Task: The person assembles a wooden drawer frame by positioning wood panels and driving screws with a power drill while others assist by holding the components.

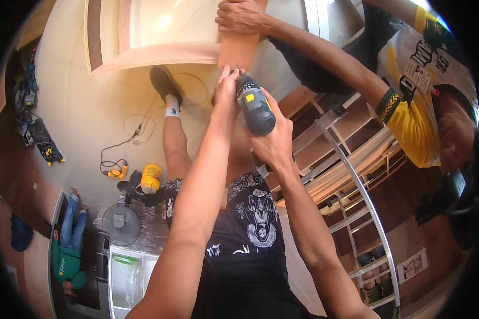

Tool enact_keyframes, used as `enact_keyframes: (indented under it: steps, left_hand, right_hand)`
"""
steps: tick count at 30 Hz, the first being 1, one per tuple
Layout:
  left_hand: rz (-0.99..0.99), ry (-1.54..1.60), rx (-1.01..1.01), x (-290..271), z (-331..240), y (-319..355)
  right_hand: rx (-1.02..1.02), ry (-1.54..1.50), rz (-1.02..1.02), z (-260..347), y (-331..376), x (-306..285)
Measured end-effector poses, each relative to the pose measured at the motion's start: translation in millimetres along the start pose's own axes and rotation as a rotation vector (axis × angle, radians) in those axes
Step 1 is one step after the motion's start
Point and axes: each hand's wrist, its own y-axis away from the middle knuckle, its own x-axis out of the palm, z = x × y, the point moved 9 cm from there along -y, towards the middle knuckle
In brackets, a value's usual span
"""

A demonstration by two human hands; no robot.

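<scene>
The work in hand reads as driving a fastener up into a small wooden block (238, 50) held against the pale timber frame (154, 53) overhead. To do it well, the cordless drill (255, 105) should stay square to the block's face, pressed firmly along its own axis, with the trigger squeezed gently at first so the bit does not skid off.

Taking the block as the landmark: just below its lower edge the left hand (227, 85) is raised on a nearly straight forearm, its fingers pinched close around the drill's nose, seemingly steadying the bit; whether it actually clasps a screw cannot be told. Immediately right of that, below the block, the right hand (274, 139) has its grip wrapped fully around the drill's handle, wrist bent back, elbow dropping low. The drill's tip sits at the block's underside.

Above the block, a co-worker's hand (240, 17) clamps it in place, the arm running off to the right into a yellow sleeve (410, 125).
</scene>
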Motion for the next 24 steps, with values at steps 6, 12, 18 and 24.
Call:
enact_keyframes:
  steps: [6, 12, 18, 24]
  left_hand:
    - [-0.032, 0.066, 0.022, 3, 2, 4]
    - [0.006, 0.097, 0.067, -2, 2, 0]
    - [0.043, 0.139, 0.054, -14, 9, -11]
    - [0.031, 0.037, 0.089, -28, 22, 2]
  right_hand:
    - [0.063, 0.082, 0.058, 4, -7, 0]
    - [0.079, 0.072, 0.063, 9, -11, 1]
    - [0.123, 0.078, 0.054, 13, -12, 2]
    - [0.142, 0.202, 0.136, 19, -13, 7]
